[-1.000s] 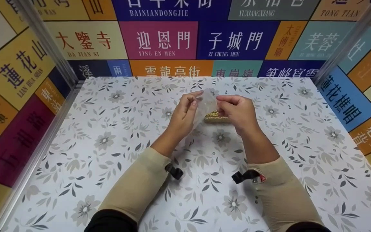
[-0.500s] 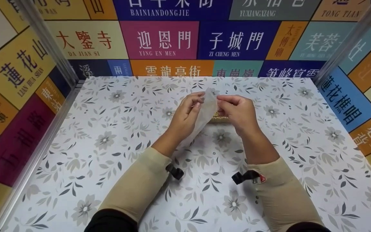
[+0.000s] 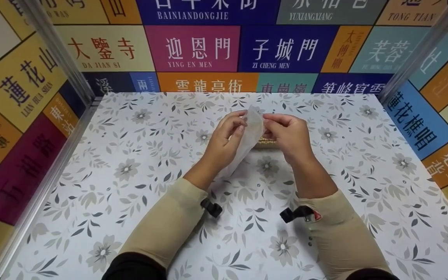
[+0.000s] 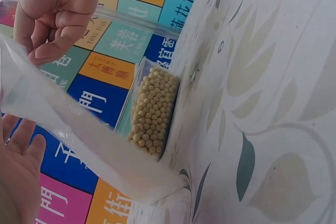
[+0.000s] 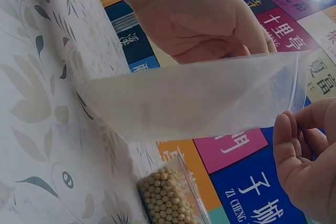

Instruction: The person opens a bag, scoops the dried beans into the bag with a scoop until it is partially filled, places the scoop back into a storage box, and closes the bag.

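Note:
A translucent zip-top plastic bag (image 3: 247, 136) hangs upright between both hands, its lower end close over the table. My left hand (image 3: 224, 136) holds the bag's left side near the top, fingers bent and thumb nearer me; some fingertips are hidden behind the film in the right wrist view. With thumb and forefinger, my right hand (image 3: 288, 130) pinches the bag's upper right edge, by the zip strip in the right wrist view. Behind the bag stands a clear box of round, pale yellow beans (image 4: 153, 111), partly hidden by bag and right hand in the head view.
The table (image 3: 161, 163) wears a white cloth with grey flowers and leaves. Colourful panels with Chinese lettering (image 3: 193, 48) close off the back and both sides. Metal posts (image 3: 58, 50) stand at the back corners.
The bag has spread out and hangs lower, covering more of the bean box's left part. My left hand has shifted slightly right; the right hand stays almost still.

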A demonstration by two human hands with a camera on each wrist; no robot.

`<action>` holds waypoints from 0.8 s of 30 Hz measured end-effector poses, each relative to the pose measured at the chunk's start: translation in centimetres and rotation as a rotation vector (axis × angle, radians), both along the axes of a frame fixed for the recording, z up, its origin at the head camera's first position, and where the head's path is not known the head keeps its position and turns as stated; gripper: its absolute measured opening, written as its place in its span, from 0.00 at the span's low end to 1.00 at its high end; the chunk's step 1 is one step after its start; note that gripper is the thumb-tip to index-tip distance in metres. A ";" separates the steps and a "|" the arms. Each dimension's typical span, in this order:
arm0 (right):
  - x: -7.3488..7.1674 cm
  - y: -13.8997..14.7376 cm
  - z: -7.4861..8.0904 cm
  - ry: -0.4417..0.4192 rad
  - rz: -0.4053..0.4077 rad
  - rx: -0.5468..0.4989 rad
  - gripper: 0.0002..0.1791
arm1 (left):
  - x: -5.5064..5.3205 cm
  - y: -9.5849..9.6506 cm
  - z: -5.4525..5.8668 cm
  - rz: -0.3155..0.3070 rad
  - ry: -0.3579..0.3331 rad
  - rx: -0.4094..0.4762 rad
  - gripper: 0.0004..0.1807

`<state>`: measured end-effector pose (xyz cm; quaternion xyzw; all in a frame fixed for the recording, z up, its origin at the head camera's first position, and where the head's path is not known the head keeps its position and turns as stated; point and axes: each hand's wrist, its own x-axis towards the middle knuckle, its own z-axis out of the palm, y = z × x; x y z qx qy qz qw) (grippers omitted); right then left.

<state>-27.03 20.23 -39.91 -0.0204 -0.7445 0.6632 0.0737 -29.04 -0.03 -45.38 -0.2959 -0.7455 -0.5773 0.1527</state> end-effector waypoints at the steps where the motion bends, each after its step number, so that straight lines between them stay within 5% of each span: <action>1: 0.0 0.0 0.0 0.000 0.003 -0.008 0.15 | 0.0 -0.1 0.0 0.000 -0.007 0.013 0.10; 9: -0.9 1.5 0.0 0.001 0.002 -0.032 0.18 | -0.5 -0.8 0.1 0.016 -0.009 0.074 0.11; 24: -4.9 6.6 -1.8 -0.034 -0.062 0.508 0.21 | -1.0 -1.1 0.1 0.083 0.017 0.079 0.11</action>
